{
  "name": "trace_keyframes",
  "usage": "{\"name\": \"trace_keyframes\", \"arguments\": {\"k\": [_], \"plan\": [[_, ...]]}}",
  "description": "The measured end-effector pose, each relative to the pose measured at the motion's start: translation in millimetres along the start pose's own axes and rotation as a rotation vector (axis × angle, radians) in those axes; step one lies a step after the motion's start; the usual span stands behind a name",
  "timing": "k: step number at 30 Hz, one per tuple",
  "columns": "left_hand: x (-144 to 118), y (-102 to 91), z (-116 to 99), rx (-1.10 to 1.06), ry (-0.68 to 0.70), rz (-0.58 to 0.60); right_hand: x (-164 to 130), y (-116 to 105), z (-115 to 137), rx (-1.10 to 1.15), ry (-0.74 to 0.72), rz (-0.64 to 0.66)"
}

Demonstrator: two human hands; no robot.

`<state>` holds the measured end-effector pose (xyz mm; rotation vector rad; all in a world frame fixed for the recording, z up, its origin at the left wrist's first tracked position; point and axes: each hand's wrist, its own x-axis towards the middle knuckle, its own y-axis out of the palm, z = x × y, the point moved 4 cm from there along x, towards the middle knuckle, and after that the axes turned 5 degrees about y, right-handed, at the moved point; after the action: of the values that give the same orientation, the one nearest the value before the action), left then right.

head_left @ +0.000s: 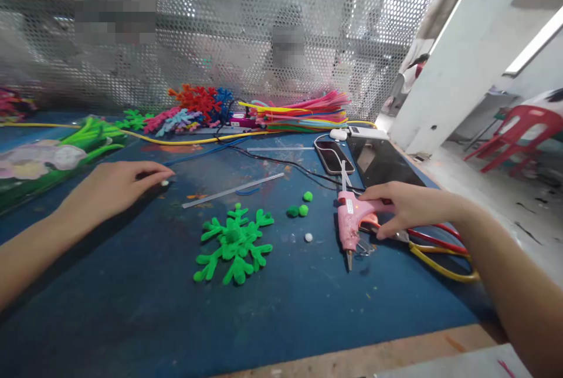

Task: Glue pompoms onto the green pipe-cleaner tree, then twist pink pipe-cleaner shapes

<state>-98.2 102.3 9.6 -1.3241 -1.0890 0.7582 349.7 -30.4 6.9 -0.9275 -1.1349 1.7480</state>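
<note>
Blue tabletop (132,307): your right hand (404,206) grips the pink glue gun (352,220), nozzle pointing near; your left hand (115,187) pinches a tiny white bead (164,182), far left of the green snowflake (234,243).

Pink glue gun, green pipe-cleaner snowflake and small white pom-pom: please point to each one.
pink glue gun (349,222), head view, on its body.
green pipe-cleaner snowflake (234,243), head view, on its centre.
small white pom-pom (308,238), head view, on its middle.
</note>
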Motion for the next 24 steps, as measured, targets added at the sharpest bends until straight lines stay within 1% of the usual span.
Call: {"name": "trace_keyframes", "arguments": {"k": [2, 3, 4, 6, 8, 10, 12, 14, 15, 19, 22, 24], "plan": [[-2.1, 1.5, -11.0, -0.051, 0.076, -0.018, -1.0, -4.2, 1.2, 0.032, 0.002, 0.116], [-3.1, 3.4, -17.9, -0.074, 0.116, -0.016, -0.6, -8.0, 1.8, 0.055, 0.012, 0.125], [-4.1, 6.2, -25.4, -0.091, 0.155, -0.003, 1.0, -13.2, 2.3, 0.075, 0.025, 0.085], [-5.8, 13.8, -41.0, -0.120, 0.227, 0.044, 7.3, -23.1, 4.1, 0.088, 0.039, -0.049], [-6.8, 21.1, -55.2, -0.162, 0.293, 0.084, 17.5, -29.0, 8.1, 0.052, 0.018, -0.173], [-6.8, 25.4, -65.0, -0.203, 0.348, 0.107, 30.9, -29.1, 14.9, -0.012, -0.035, -0.218], [-5.3, 26.6, -68.4, -0.241, 0.387, 0.136, 46.0, -25.3, 23.8, -0.084, -0.094, -0.196], [-2.5, 24.1, -63.7, -0.305, 0.387, 0.151, 61.1, -21.0, 34.3, -0.145, -0.141, -0.171], [-0.6, 21.2, -57.6, -0.348, 0.353, 0.133, 68.7, -18.8, 40.2, -0.169, -0.161, -0.160], [2.8, 7.6, -16.6, -0.499, 0.114, 0.018, 100.6, -4.5, 66.5, -0.256, -0.252, -0.105], [-2.9, 1.5, 11.5, -0.527, 0.033, -0.047, 125.6, 12.8, 86.2, -0.351, -0.323, -0.075], [-8.7, 3.5, 23.6, -0.527, -0.007, -0.060, 141.9, 24.2, 96.9, -0.401, -0.350, -0.081]]}}
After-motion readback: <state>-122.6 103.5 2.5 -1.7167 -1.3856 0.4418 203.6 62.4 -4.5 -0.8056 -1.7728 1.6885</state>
